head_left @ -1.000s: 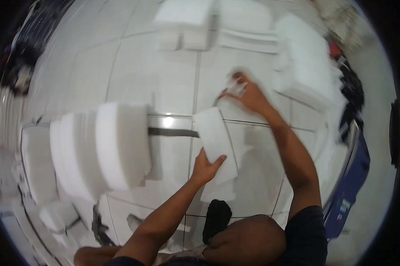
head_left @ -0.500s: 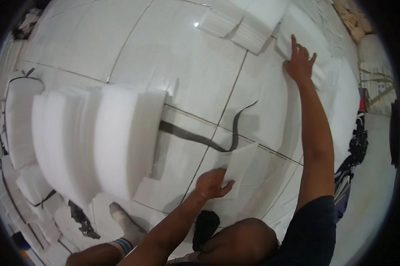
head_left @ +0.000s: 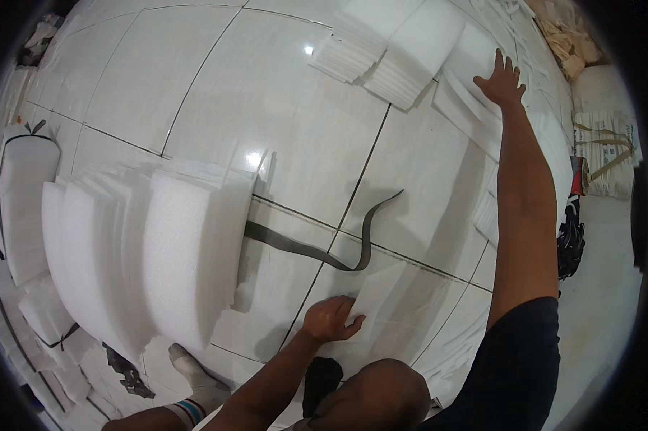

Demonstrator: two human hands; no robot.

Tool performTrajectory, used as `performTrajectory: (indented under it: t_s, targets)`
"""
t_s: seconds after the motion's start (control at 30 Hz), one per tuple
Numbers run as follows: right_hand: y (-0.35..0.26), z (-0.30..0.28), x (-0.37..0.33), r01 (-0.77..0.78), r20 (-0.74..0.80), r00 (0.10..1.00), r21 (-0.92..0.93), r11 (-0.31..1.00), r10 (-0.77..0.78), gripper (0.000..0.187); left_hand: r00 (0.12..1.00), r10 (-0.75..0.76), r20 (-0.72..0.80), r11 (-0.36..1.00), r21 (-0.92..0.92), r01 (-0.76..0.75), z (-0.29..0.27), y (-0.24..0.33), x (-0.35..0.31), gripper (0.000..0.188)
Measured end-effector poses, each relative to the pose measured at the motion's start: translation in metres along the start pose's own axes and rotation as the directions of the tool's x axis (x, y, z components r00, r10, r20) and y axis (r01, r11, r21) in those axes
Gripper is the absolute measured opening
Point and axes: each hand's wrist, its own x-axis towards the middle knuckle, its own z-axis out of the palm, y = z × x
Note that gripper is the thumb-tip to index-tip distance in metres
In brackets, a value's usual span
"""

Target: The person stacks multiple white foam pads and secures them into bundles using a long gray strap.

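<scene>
My left hand [head_left: 331, 320] is closed on the edge of a thin white foam sheet [head_left: 374, 298], which stands out faintly against the tiles near my knee. My right arm is stretched far forward. At its end my right hand [head_left: 503, 82] has its fingers spread on white foam sheets [head_left: 476, 52] at the far right. A thick stack of foam sheets [head_left: 180, 251] stands on the left. From beneath it a dark grey strap [head_left: 295, 246] runs out over the floor and curls up at its free end.
Small foam stacks [head_left: 403, 75] lie at the far middle. Strapped foam bundles [head_left: 29, 194] line the left side. Black plastic [head_left: 570, 241] and a pale sack [head_left: 600, 136] lie along the right. My socked foot [head_left: 195, 370] rests beside the big stack.
My right hand has reached farther out and spread its fingers over the far foam. The foam sheet in my left hand has tilted lower. The whole view has shifted slightly.
</scene>
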Motion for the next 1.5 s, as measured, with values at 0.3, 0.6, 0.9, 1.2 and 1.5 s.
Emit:
performTrajectory:
  t_s: [0.3, 0.6, 0.9, 1.2, 1.5]
  targets:
    - [-0.012, -0.011, 0.009, -0.001, 0.35, 0.936, 0.082, 0.997, -0.028, 0.115, 0.996, 0.047, -0.069, 0.998, 0.035, -0.044, 0.005, 0.0, -0.005, 0.038]
    - [-0.013, -0.011, 0.018, 0.159, 0.202, 0.967, 0.01, 0.987, -0.158, 0.117, 0.985, 0.127, -0.116, 0.978, 0.183, -0.104, -0.003, 0.003, 0.003, 0.038]
    - [-0.027, 0.011, -0.064, 0.086, 0.367, 0.903, 0.354, 0.931, -0.223, 0.109, 0.996, 0.091, -0.019, 0.989, 0.116, -0.088, 0.001, -0.002, -0.006, 0.037]
    - [-0.02, -0.001, -0.087, 0.413, 0.24, 0.864, 0.166, 0.895, -0.443, 0.147, 0.983, 0.156, -0.098, 0.985, 0.083, -0.148, 0.01, 0.002, 0.003, 0.04]
    - [-0.005, 0.033, -0.085, 0.343, -0.065, 0.939, 0.138, 0.929, -0.337, 0.099, 0.983, 0.145, -0.113, 0.989, 0.052, -0.14, 0.007, 0.005, 0.007, 0.038]
